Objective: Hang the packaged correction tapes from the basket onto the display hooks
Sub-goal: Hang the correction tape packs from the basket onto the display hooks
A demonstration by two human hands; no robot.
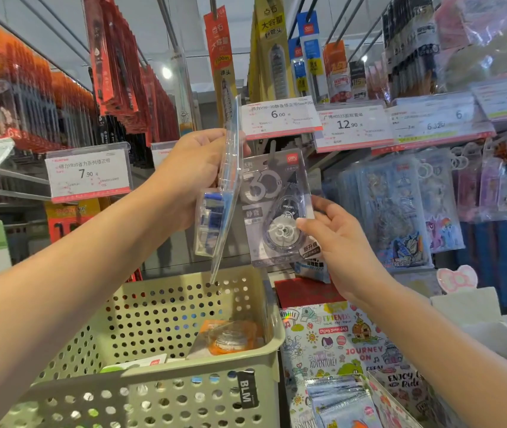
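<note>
My left hand [193, 168] grips a clear blister pack of blue correction tape [218, 211], seen edge-on and held up in front of the shelf. Right beside it hangs a grey packaged correction tape [277, 208] marked "30", under the 6.00 price tag [280, 117]. My right hand [335, 239] touches that grey pack's lower right edge with thumb and fingers. The hook it hangs on is mostly hidden behind the pack's top. Below, the beige perforated basket [159, 378] holds an orange correction tape pack [230, 338] and a white-and-green pack [135, 364].
An empty metal hook [8, 189] juts out at the left beside the 7.90 price tag [88, 174]. Red pen packs hang above left, cartoon pouches [397, 217] at the right. Patterned notebooks [332, 344] stand right of the basket.
</note>
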